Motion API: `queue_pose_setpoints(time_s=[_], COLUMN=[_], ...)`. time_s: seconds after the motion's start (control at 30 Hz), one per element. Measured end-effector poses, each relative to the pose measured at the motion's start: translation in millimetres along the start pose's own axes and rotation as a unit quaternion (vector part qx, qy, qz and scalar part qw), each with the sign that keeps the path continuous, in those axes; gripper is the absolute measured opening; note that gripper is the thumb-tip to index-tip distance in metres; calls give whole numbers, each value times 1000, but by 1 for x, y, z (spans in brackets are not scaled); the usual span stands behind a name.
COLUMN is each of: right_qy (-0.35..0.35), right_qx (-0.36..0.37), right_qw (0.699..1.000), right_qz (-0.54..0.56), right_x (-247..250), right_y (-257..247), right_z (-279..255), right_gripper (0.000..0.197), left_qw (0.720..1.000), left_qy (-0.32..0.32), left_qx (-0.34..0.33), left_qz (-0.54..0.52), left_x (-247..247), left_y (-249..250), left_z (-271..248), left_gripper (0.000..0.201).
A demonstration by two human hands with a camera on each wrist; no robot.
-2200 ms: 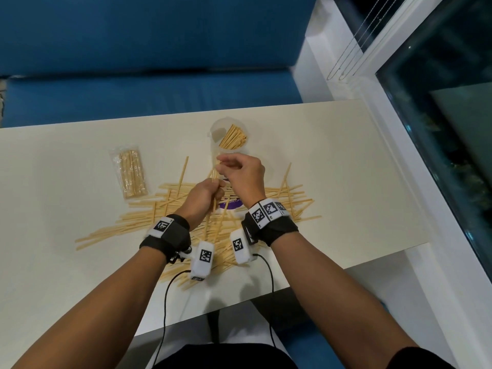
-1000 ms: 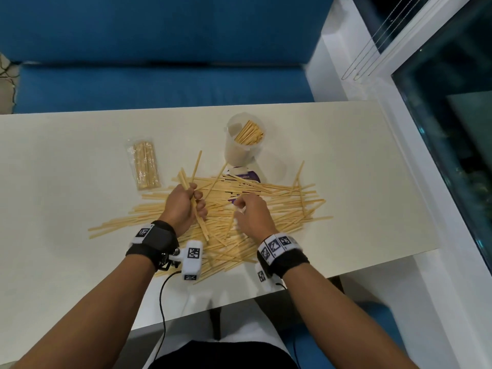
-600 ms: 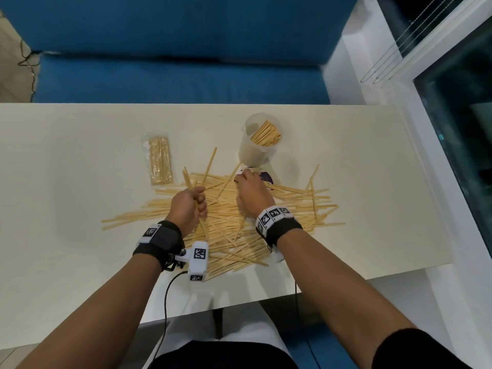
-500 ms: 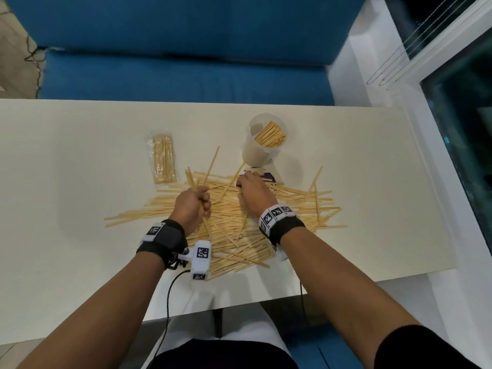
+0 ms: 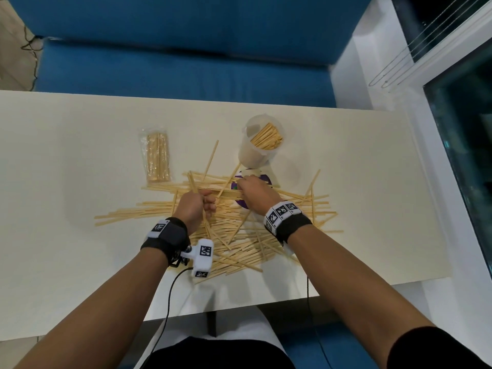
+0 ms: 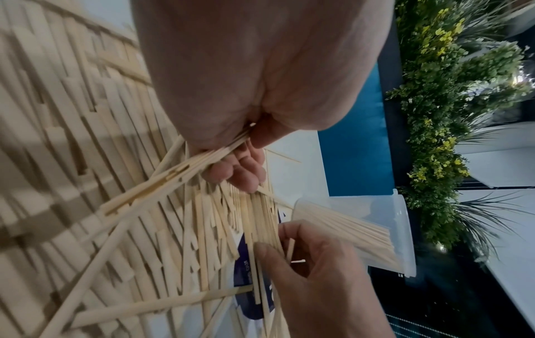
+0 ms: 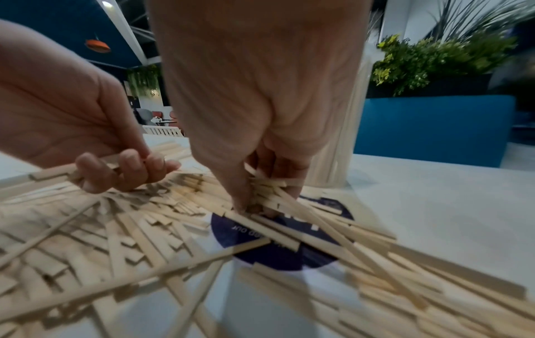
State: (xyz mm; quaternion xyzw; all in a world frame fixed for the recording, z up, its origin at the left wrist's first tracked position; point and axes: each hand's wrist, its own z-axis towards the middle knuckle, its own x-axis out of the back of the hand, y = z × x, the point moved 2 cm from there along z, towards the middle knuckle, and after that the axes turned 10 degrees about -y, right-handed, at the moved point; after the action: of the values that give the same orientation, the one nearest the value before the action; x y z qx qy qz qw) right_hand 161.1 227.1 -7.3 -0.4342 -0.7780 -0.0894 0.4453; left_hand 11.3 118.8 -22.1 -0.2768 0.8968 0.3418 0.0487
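Looks like a tidy-up job: stir sticks going into the plastic cup (image 5: 250, 158), which stands upright toward the far side of the table (image 5: 359, 182). A batch of sticks (image 5: 267, 137) already leans inside it. The loose sticks (image 5: 239, 235) lie in a wide crisscrossed heap on the near side of the cup, spreading out to both sides, and the heap's far edge comes right up to the cup's base. Half buried under them, just in front of the cup, is a round purple sticker (image 7: 278, 258). Off to the left of the cup, beside the heap, sits a sealed packet (image 5: 157, 158) of more sticks.

My read on the grips: the left hand (image 5: 195, 206) is the holder. It's a closed fist around a small bundle (image 6: 208, 155), near-left of the cup, with stick ends poking out both sides of the fist. That way the picked sticks get lined up and can go in as one lot instead of one by one.

The right hand (image 5: 255, 194) is the picker. It's right in front of the cup with its fingertips (image 7: 240, 199) bunched down into the heap, thumb and fingers pinching the ends of a few sticks over the sticker.

The two hands are close but not touching. Most of the heap is yet to go, I'd say.
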Motion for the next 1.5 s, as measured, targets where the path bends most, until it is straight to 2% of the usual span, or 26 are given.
queue_pose_setpoints(time_s=[0.1,0.23,0.37,0.47,0.63,0.77,0.83,0.9,0.97,1.1,1.27,1.4,1.5], right_qy=[-6,-10,-40,-32,-14,-27,-22,-11,-4,19,28,-3,12], right_qx=[-5,-25,-75,-116,-111,-72,-61,-43,-32,-34,-1,24,6], right_qw=[1000,999,991,979,957,952,947,942,943,924,910,904,901], right_qz=[13,41,100,167,268,295,314,331,332,379,414,426,434], right_x=[5,11,10,12,17,12,9,5,1,-6,-12,-7,-6], right_y=[9,24,44,58,68,51,36,21,8,-6,-7,-1,11], right_z=[-9,-26,-40,-54,-76,-70,-64,-60,-57,-53,-52,-55,-56], right_gripper=[16,31,22,31,38,29,9,18,13,33,36,48,41], left_qw=[1000,999,996,990,986,988,990,994,996,989,968,956,951], left_qy=[0,1,17,38,18,-46,-74,-36,41,118,104,113,117], left_qx=[-1,6,6,0,-8,-40,-50,-42,-38,-31,-52,-59,-69], left_qz=[0,-33,-92,-136,-167,-142,-111,-89,-74,-86,-222,-266,-278], left_x=[-6,-13,-18,-28,-47,-70,-80,-87,-88,-84,-79,-75,-74], left_y=[-1,-5,-9,-14,-27,-30,-31,-32,-33,-30,-23,-20,-15], left_z=[-3,-4,-3,-7,-11,-12,-12,-10,-6,-1,2,4,5], left_gripper=[34,29,12,18,30,46,43,41,49,57,39,34,17])
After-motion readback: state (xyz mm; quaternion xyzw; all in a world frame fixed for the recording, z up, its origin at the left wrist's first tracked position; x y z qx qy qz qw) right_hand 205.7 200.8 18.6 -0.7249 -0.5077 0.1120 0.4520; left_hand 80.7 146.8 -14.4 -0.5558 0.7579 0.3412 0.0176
